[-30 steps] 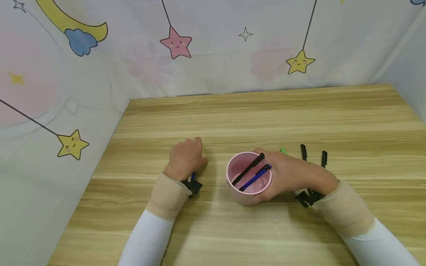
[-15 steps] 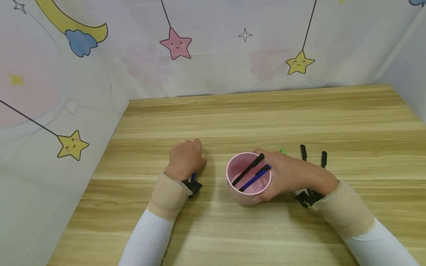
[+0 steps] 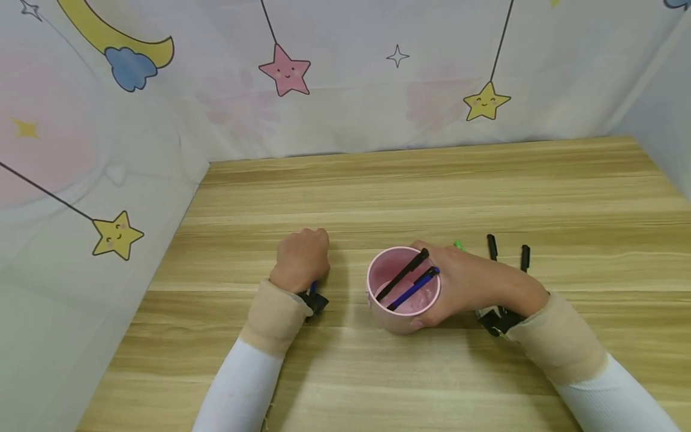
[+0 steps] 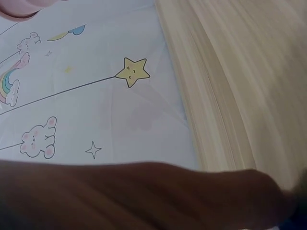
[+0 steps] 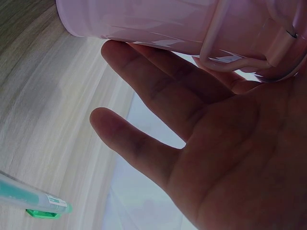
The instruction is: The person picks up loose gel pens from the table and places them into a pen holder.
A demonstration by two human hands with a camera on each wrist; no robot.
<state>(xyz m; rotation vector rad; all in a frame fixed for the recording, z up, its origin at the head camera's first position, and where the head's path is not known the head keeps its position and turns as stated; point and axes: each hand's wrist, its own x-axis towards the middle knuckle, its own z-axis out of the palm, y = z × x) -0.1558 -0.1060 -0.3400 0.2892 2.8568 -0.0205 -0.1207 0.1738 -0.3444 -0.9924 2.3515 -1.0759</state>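
Two white ribbed sleeves [image 3: 237,390] enter at the bottom of the head view, ending in beige cuffs [image 3: 561,342] with black devices [image 3: 317,302] strapped under the wrists. At the centre, slightly low, a pink cup [image 3: 396,324] stands upright on the table [image 3: 345,198]; the right hand [image 3: 459,276] grasps its right side, thumb in front, other fingers behind. A black pen [image 3: 402,275] and a blue pen [image 3: 414,290] lean inside it, tops toward the upper right. Left of centre, the left hand [image 3: 301,261] is clenched, knuckles up, with a blue strip [image 3: 313,287] showing by its wrist; whether the hidden fingers grip it I cannot tell. Right of centre, two black-capped pens [image 3: 526,258] show past the right forearm, and a green pen [image 5: 36,199] lies lower left in the right wrist view. Across the top hangs a pale cloth backdrop [image 3: 345,117] printed with a pink star [image 3: 286,72] and a yellow moon [image 3: 116,36].
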